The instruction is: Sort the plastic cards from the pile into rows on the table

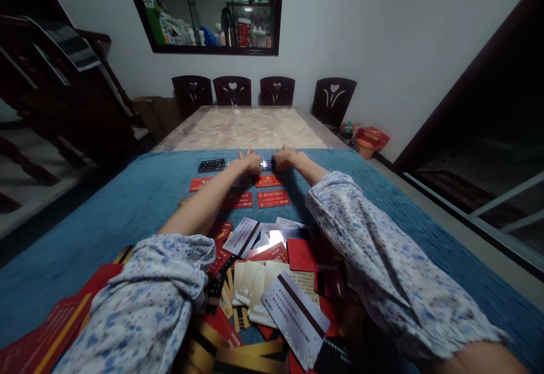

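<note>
Both my arms reach out to the far part of the blue cloth. Between my hands lies a shiny dark-blue plastic card [267, 165]. My left hand [250, 162] has its fingers closed at the card's left end. At the right end my right hand [287, 158] is curled, fingers pressed to the edge. A black card [211, 165] lies flat to their left. Nearer are rows of red cards, among them one red card [273, 199] and another red card [268, 181]. My left forearm partly covers these rows.
A loose heap of mixed cards, with a white striped card [295, 320] on top, spreads between my sleeves. Larger red cards [59, 317] lie at the left. The blue cloth [140, 192] covers the near tabletop; beyond is the patterned table [255, 127] and several dark chairs [233, 90].
</note>
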The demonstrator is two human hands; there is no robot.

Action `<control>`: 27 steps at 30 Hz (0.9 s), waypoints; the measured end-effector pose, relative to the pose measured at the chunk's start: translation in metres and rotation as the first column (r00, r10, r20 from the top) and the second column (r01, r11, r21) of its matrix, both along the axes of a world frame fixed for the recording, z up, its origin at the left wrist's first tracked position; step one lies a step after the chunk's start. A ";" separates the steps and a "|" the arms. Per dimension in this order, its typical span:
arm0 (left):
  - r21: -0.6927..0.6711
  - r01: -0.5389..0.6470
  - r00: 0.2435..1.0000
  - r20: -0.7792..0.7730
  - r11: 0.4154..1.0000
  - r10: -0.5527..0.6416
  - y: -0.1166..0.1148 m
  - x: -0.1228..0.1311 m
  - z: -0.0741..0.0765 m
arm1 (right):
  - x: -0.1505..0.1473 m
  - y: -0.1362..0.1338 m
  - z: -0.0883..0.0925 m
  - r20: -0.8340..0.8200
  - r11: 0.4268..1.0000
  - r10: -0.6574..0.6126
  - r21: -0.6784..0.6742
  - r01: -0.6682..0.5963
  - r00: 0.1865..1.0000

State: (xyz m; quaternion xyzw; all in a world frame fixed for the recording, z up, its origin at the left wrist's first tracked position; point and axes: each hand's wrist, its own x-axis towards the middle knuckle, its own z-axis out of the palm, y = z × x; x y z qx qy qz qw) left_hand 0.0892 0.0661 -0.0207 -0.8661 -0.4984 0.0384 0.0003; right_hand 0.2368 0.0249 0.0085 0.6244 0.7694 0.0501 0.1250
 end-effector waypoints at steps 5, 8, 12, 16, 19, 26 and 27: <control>0.020 -0.019 0.996 -0.091 1.000 0.021 -0.014 0.000 0.010 | 0.003 -0.005 0.004 0.015 1.000 0.018 0.007 -0.018 1.000; 0.036 -0.006 0.995 -0.095 0.999 0.010 -0.020 -0.001 0.015 | 0.005 -0.006 0.005 0.021 0.999 0.036 0.019 -0.036 0.999; 0.059 0.020 0.997 -0.071 0.998 -0.016 -0.031 -0.003 0.021 | 0.009 -0.007 0.005 0.034 0.995 0.081 0.058 -0.083 0.996; 0.107 0.041 0.999 -0.036 0.993 -0.037 -0.048 -0.008 0.027 | 0.013 -0.016 0.008 0.006 0.989 0.103 0.105 -0.103 0.995; 0.171 0.054 0.999 -0.018 0.984 -0.051 -0.063 -0.014 0.030 | 0.014 -0.027 0.013 -0.047 0.983 0.123 0.140 -0.116 0.991; 0.244 0.099 0.987 0.099 0.965 -0.127 -0.098 -0.031 0.034 | 0.004 -0.070 0.028 -0.104 0.967 0.196 0.185 -0.175 0.975; 0.242 0.100 0.983 0.125 0.965 -0.133 -0.104 -0.034 0.034 | 0.002 -0.077 0.029 -0.111 0.966 0.206 0.182 -0.184 0.972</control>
